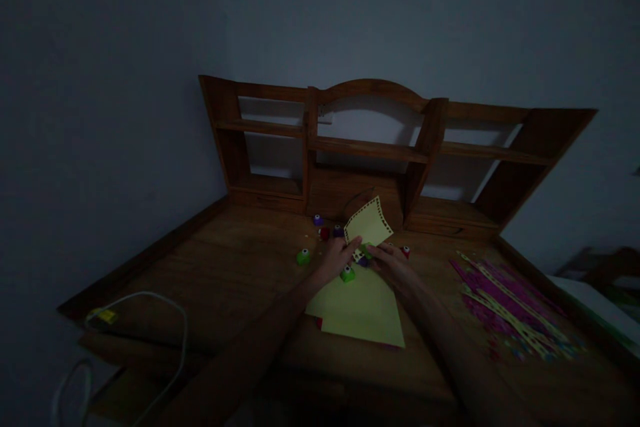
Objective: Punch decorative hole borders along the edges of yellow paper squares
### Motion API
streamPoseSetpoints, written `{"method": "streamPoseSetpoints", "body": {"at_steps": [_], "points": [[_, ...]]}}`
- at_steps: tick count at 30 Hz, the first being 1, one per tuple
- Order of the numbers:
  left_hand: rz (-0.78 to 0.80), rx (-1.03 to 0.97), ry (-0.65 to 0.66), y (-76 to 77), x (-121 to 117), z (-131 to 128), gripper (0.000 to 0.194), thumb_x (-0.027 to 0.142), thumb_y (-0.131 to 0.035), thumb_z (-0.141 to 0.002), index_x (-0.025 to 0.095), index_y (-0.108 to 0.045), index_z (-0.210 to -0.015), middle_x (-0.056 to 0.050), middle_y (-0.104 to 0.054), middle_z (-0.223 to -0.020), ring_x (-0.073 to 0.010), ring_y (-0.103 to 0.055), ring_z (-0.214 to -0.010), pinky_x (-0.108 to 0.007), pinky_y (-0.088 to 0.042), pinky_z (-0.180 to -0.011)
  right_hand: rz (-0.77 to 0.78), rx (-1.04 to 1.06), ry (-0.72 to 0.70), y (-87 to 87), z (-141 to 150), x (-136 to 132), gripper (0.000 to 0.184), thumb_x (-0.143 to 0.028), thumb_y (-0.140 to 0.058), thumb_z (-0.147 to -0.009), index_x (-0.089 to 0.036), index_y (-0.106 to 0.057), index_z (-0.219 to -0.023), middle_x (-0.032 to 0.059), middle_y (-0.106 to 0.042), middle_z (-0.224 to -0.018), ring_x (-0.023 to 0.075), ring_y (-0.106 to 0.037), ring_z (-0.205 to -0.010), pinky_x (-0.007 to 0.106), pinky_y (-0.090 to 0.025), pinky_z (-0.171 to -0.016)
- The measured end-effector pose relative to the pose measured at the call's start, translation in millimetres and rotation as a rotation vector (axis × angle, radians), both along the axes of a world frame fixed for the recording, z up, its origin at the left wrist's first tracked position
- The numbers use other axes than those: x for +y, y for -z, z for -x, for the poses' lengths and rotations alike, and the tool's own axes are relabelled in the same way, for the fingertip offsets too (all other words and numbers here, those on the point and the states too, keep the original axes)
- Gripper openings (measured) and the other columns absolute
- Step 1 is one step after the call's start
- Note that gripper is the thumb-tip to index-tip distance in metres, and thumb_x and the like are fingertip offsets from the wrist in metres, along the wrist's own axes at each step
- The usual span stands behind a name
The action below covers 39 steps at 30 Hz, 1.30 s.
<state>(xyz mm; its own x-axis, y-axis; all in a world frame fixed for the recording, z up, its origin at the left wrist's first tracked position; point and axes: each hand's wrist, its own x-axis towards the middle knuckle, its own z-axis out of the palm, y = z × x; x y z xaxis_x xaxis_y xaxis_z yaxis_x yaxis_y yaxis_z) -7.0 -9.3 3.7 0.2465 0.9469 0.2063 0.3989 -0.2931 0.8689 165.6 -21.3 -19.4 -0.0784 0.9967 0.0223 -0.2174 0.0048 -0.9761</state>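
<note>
A pale yellow sheet of paper (369, 221), with rows of small holes along its edges, stands tilted up in front of me. My left hand (336, 260) pinches its lower left part. On the right, the fingers of my right hand (396, 265) close around a small green craft punch (367, 251) at the sheet's lower edge. Beneath both hands lie flat yellow sheets (360, 313), with another green punch (347, 273) on top. The dim light hides exactly how the paper sits in the held punch.
More punches stand around: a green one (303, 257), a purple one (317, 220), a red one (324, 233) and another red one (405, 251). Pink and yellow punched strips (510, 300) pile up at right. A wooden shelf unit (370, 147) backs the desk; a white cable (184, 333) hangs left.
</note>
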Motion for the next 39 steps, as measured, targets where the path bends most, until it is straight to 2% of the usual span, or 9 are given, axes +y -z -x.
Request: {"method": "streamPoseSetpoints", "body": {"at_steps": [7,12,17,23,30,34,39], "points": [[-0.042,0.048,-0.013,7.5,6.0,-0.1,0.06,0.06,-0.042,-0.089,0.016,-0.051,-0.05,-0.001,-0.051,-0.046,-0.0136,-0.05,-0.049,-0.024,-0.034,-0.052,0.033,-0.055,0.0,-3.2,0.1,-3.7,0.04,-0.047,-0.082,-0.066,-0.018,-0.056,-0.06,-0.004,-0.048,-0.051,0.0082,-0.038,-0.046,0.027,-0.023,-0.047],[-0.047,0.052,0.008,6.6,5.0,0.0,0.059,0.06,-0.041,-0.089,0.016,-0.051,-0.05,-0.002,-0.052,-0.046,-0.0137,-0.05,-0.049,-0.024,-0.033,-0.051,0.025,-0.049,0.008,-6.7,2.0,-5.3,0.042,-0.048,-0.081,-0.067,-0.018,-0.054,-0.058,-0.0051,-0.046,-0.05,0.0067,-0.034,-0.044,0.027,-0.02,-0.046],[-0.043,0.022,0.01,4.7,2.7,-0.4,0.059,0.059,-0.042,-0.09,0.016,-0.051,-0.051,-0.002,-0.051,-0.046,-0.0134,-0.049,-0.049,-0.024,-0.032,-0.05,0.007,-0.153,-0.014,-8.0,0.4,-7.0,0.048,-0.054,-0.077,-0.07,-0.018,-0.051,-0.051,-0.0033,-0.045,-0.045,0.008,-0.035,-0.044,0.028,-0.019,-0.046],[-0.047,0.069,-0.014,3.1,1.4,-0.4,0.059,0.058,-0.041,-0.09,0.015,-0.053,-0.051,-0.001,-0.051,-0.046,-0.0131,-0.049,-0.049,-0.024,-0.03,-0.05,-0.012,-0.164,-0.005,-6.1,0.4,-6.8,0.046,-0.054,-0.075,-0.071,-0.018,-0.052,-0.055,-0.0035,-0.044,-0.046,0.0078,-0.033,-0.043,0.028,-0.018,-0.046],[-0.039,0.061,-0.009,3.7,1.3,-0.8,0.059,0.057,-0.042,-0.091,0.015,-0.053,-0.051,-0.001,-0.051,-0.046,-0.0126,-0.048,-0.048,-0.023,-0.029,-0.049,0.01,-0.116,0.043,-14.1,6.9,-8.6,0.047,-0.052,-0.081,-0.062,-0.02,-0.049,-0.054,-0.0037,-0.044,-0.048,0.0079,-0.034,-0.043,0.028,-0.019,-0.045],[-0.032,0.058,0.0,-0.9,-1.8,-0.1,0.057,0.054,-0.042,-0.092,0.015,-0.053,-0.051,-0.001,-0.051,-0.046,-0.0124,-0.049,-0.048,-0.023,-0.029,-0.05,0.008,-0.152,0.02,-16.4,8.2,-9.9,0.048,-0.055,-0.08,-0.064,-0.02,-0.048,-0.053,-0.0045,-0.041,-0.044,0.0076,-0.032,-0.041,0.028,-0.016,-0.045],[-0.037,0.068,-0.009,-1.9,-1.7,-0.1,0.057,0.053,-0.043,-0.092,0.015,-0.052,-0.05,-0.001,-0.051,-0.045,-0.0128,-0.049,-0.048,-0.023,-0.029,-0.05,0.011,-0.126,0.0,-13.3,8.2,-10.0,0.044,-0.054,-0.079,-0.066,-0.018,-0.053,-0.06,-0.0044,-0.044,-0.048,0.0077,-0.033,-0.043,0.027,-0.016,-0.045]]}}
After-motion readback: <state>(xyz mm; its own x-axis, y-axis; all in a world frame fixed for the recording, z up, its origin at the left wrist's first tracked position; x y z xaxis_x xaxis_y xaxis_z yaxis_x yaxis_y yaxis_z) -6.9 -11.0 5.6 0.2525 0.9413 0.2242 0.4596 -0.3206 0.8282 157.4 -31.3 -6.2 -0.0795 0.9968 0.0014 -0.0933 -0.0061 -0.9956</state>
